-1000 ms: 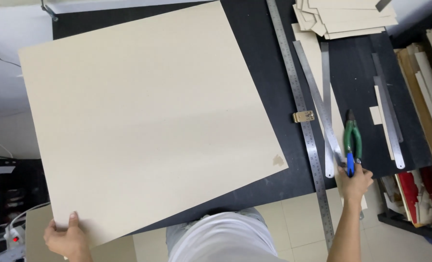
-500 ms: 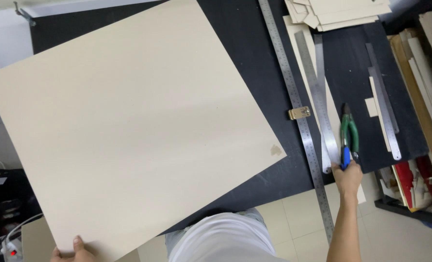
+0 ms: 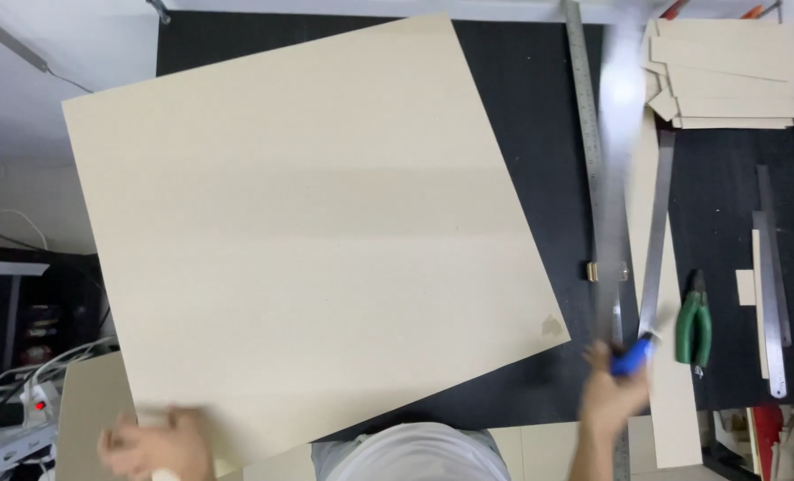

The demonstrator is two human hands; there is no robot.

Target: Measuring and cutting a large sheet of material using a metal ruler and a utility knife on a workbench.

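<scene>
Two hands busy: left hand (image 3: 152, 443) pinching near-left corner of big beige board (image 3: 308, 232), slanted across black bench (image 3: 522, 107); right hand (image 3: 613, 396) closed on blue-handled steel ruler (image 3: 620, 178), blurred. Risk: board overhanging near edge, liable to slide off; ruler could clip green pliers (image 3: 694, 321).

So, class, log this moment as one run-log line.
left hand: gripping beige board corner | right hand: lifting blue-handled metal ruler, blurred | green pliers: on black mat
</scene>
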